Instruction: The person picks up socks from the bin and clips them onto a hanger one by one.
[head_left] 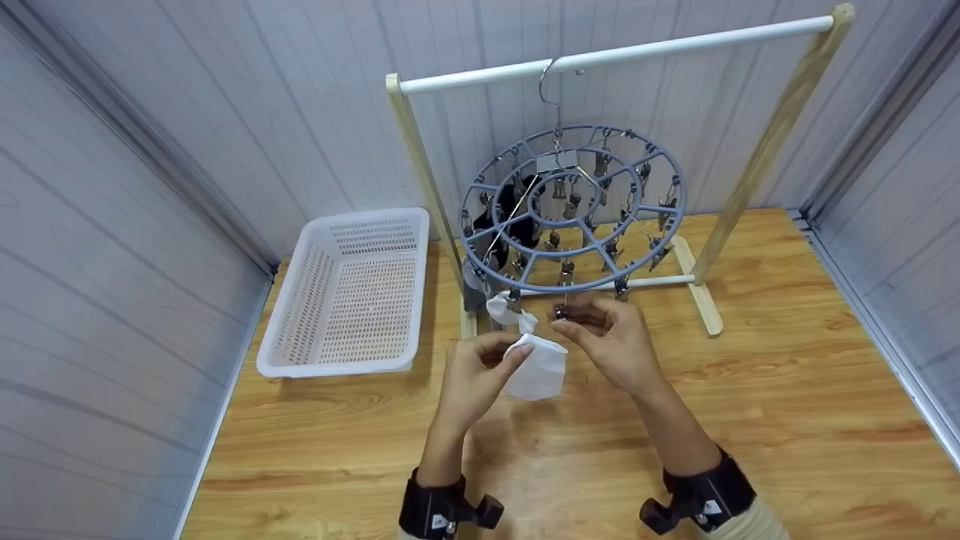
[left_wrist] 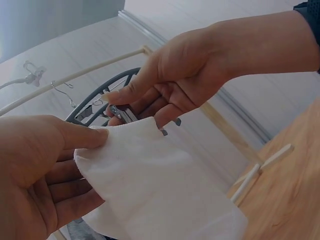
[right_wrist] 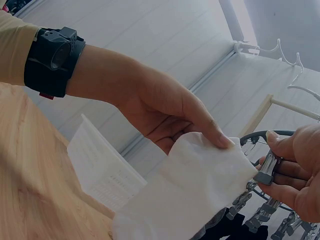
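Note:
My left hand (head_left: 474,376) pinches a white sock (head_left: 537,373) near its upper edge, and the sock hangs down from thumb and fingers. In the left wrist view the sock (left_wrist: 160,180) spreads wide below the thumb. My right hand (head_left: 616,341) pinches a metal clip (head_left: 560,312) at the front of the round hanger (head_left: 525,286). Seen from the right wrist, this clip (right_wrist: 267,167) is right at the sock's corner. Another white piece (head_left: 504,309) hangs from a neighbouring clip, just left of the right hand.
The blue-grey hanger hooks over a white rail (head_left: 480,77) on a wooden stand (head_left: 772,150). Several clips dangle around it, and black items (head_left: 491,225) hang at its left. A white perforated basket (head_left: 300,367) stands on the wooden table (head_left: 787,420), left of the stand.

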